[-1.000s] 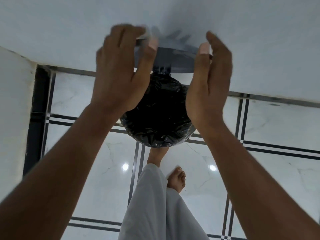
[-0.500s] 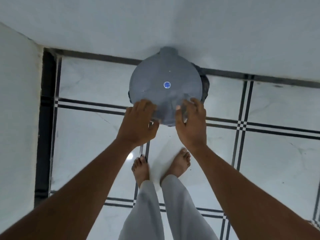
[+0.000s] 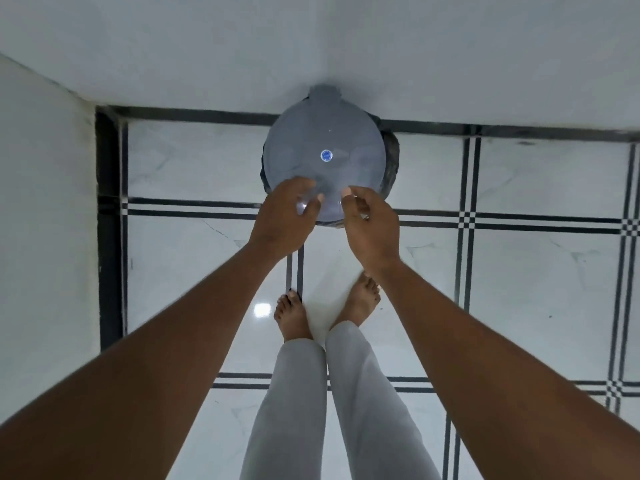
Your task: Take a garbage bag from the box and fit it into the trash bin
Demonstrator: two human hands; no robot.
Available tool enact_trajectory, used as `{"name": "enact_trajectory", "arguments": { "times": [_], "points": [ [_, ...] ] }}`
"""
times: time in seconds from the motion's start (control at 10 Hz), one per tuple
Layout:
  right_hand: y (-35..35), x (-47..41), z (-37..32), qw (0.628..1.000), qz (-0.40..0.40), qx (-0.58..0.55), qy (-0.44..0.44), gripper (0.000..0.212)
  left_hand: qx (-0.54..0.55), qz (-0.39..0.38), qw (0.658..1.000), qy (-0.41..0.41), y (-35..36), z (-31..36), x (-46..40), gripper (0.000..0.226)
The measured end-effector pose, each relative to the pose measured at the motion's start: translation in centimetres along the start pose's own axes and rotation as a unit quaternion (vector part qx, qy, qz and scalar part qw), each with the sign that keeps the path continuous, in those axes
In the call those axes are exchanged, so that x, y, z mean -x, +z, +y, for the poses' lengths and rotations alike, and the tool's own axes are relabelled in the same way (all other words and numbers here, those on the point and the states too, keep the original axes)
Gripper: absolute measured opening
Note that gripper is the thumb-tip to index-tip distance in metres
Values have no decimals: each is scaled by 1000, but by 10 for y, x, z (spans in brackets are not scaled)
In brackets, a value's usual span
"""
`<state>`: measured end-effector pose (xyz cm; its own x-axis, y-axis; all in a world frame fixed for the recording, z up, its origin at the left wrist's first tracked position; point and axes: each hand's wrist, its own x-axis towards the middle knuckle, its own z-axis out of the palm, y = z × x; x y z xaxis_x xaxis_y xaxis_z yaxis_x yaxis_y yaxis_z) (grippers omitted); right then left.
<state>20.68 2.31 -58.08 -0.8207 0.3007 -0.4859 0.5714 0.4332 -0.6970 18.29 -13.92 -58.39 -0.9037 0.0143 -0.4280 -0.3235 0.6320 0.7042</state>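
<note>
Both hands over the closed lid of the trash bin.

The grey trash bin [image 3: 325, 154] stands on the tiled floor [image 3: 519, 271] against the white wall [image 3: 311, 46], lid shut. A black garbage bag [image 3: 390, 161] edge peeks out at its rim. The left hand [image 3: 282, 220] and right hand [image 3: 372, 226] hover at the near edge, fingers loosely curled, gripping nothing.

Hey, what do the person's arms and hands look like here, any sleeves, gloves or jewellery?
Both forearms are bare up to the bottom edge of the picture: no sleeves, gloves, watch or bracelet show. The left hand has no ring that I can see. A small pale spot on a finger of the right hand may be a ring, too blurred to tell.
</note>
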Motion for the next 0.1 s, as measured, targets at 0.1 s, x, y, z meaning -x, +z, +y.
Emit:
{"name": "enact_trajectory", "arguments": {
  "times": [0.1],
  "points": [
    [-32,22,-38,999,12,-53,-2,30,34,41,998,14,-25,41,22,35]
  ]
}}
